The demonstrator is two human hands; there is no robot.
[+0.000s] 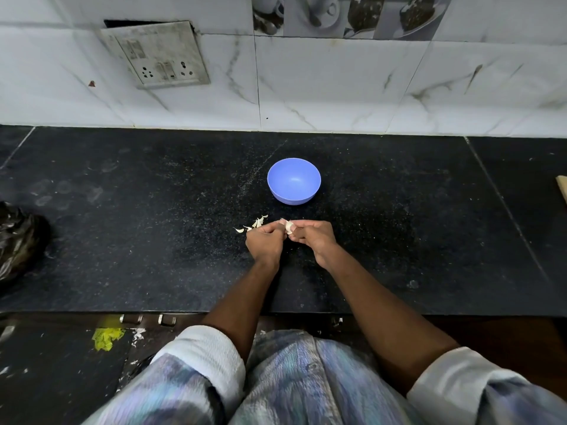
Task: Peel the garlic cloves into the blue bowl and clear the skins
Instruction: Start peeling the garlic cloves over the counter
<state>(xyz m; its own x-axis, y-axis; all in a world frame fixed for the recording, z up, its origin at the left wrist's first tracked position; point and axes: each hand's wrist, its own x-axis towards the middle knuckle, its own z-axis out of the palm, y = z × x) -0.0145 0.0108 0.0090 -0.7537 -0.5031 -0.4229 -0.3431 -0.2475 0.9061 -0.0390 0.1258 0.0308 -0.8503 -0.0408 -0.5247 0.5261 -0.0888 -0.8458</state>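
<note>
A small blue bowl [294, 180] stands on the black counter [153, 240], and I see nothing inside it. Just in front of it my left hand [266, 240] and my right hand [313, 239] meet. Both pinch one pale garlic clove [288, 227] between their fingertips, with its papery skin partly loose. Several garlic pieces or skins [256, 223] lie on the counter just left of my left hand, partly hidden by its knuckles.
A crumpled black plastic bag [18, 240] sits at the counter's left edge. A wooden edge [562, 191] shows at the far right. A white tiled wall with a switch plate [159, 55] closes the back. The counter's front edge runs below my forearms.
</note>
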